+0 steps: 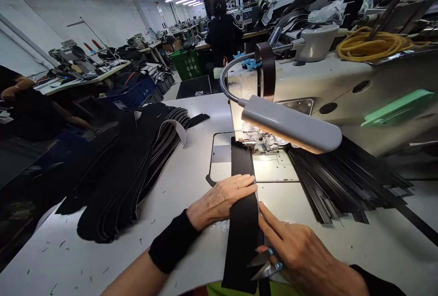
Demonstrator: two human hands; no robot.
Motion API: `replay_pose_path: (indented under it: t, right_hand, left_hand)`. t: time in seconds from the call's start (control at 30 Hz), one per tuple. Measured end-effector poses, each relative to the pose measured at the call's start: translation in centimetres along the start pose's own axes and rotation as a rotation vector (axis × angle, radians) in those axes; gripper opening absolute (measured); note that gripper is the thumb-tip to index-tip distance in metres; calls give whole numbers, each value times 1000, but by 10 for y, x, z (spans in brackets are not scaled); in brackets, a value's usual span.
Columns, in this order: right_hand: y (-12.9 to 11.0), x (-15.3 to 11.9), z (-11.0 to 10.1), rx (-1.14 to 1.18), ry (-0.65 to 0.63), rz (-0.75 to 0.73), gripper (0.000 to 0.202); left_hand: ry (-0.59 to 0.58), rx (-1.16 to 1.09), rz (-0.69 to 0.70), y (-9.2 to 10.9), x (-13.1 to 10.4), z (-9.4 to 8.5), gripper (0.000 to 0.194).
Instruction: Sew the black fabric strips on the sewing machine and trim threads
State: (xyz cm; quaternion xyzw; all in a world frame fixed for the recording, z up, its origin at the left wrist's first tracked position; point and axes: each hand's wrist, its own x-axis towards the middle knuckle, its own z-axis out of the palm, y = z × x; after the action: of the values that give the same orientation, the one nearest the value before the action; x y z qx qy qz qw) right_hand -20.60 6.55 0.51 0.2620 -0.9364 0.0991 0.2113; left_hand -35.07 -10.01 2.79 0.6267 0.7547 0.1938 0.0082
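Observation:
A long black fabric strip (241, 236) runs from the near table edge up to the needle area of the sewing machine (255, 143). My left hand (222, 198) lies flat across it, fingers stretched to its right edge. Along that same edge, my right hand (297, 246) rests with its index finger touching the strip. A pair of thread snips (265, 266) with blue on it is held in the right hand, blades pointing left over the strip. A narrower black strip (263, 284) shows partly beneath the snips.
Stacked curved black pieces (126, 168) lie on the left of the white table (191, 205). Thin black strips (342, 186) fan out at right. A gooseneck lamp (290, 125) hangs over the machine. Further back are a green crate (187, 64) and a seated person (224, 31).

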Motion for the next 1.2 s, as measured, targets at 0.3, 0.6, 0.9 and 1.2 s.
replay_pose_path:
  t: [0.3, 0.6, 0.9, 1.2]
  right_hand:
    - [0, -1, 3, -26, 27, -14, 32]
    - [1, -4, 5, -20, -20, -19, 33]
    - [1, 0, 2, -10, 0, -10, 32]
    - [1, -2, 4, -9, -36, 2, 31]
  left_hand:
    - [-31, -21, -35, 0, -1, 1, 32]
    - [-36, -41, -47, 0, 0, 1, 34]
    - [-50, -70, -57, -2, -1, 1, 35]
    - [-52, -84, -62, -3, -1, 2, 36]
